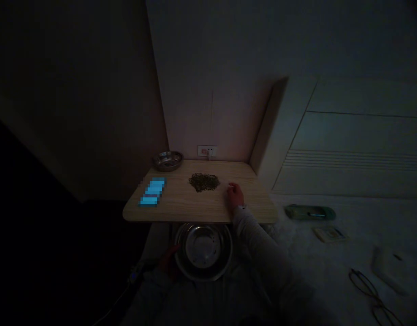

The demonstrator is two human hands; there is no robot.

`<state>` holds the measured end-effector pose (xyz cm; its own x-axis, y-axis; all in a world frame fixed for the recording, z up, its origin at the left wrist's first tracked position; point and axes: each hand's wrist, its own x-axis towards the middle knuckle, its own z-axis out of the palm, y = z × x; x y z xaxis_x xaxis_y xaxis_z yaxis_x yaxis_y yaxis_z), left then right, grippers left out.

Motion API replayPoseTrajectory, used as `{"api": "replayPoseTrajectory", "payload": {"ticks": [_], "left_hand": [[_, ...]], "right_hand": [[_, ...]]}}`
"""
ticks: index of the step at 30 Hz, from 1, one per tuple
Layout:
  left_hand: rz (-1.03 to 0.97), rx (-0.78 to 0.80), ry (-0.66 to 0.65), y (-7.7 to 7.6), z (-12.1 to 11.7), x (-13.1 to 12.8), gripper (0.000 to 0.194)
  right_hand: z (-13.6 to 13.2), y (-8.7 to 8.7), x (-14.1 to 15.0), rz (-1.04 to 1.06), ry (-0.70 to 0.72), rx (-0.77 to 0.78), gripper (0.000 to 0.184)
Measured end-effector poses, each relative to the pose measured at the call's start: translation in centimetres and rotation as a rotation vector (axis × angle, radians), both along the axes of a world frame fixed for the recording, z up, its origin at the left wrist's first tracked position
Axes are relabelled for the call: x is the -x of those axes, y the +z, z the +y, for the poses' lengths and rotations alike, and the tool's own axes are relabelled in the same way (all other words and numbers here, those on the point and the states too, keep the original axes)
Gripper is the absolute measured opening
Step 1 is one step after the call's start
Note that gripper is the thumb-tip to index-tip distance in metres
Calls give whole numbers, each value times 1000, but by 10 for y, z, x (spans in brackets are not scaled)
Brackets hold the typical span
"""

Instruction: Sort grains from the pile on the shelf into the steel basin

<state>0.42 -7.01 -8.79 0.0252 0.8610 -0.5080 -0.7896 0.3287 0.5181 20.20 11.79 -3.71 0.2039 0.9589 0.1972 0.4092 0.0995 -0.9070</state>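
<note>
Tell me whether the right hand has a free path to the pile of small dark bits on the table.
Probably yes: the right hand rests on the table beside the pile, with only bare wood between.

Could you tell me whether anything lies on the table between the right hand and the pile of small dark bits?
Nothing visible does. The right hand rests on the wooden table just right of the pile of dark bits, with only bare tabletop between them, though the picture is dim.
</note>
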Motion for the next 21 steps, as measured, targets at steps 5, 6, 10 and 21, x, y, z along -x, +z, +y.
{"api": "replayPoseTrajectory", "payload": {"ticks": [5, 6, 10, 21], "left_hand": [[13, 105, -41, 5, 2, -1, 15], [15, 116, -43, 6, 3, -2, 15], [23, 125, -41, 11, 2, -5, 16], [2, 133, -80, 11, 1, -3, 23]], "right_hand": [[6, 2, 8, -62, -79, -25, 37], [7, 2, 7, -77, -72, -40, 37], [15, -2, 0, -91, -101, -88, 38], [22, -2, -6, -110, -149, -11, 36]]}}
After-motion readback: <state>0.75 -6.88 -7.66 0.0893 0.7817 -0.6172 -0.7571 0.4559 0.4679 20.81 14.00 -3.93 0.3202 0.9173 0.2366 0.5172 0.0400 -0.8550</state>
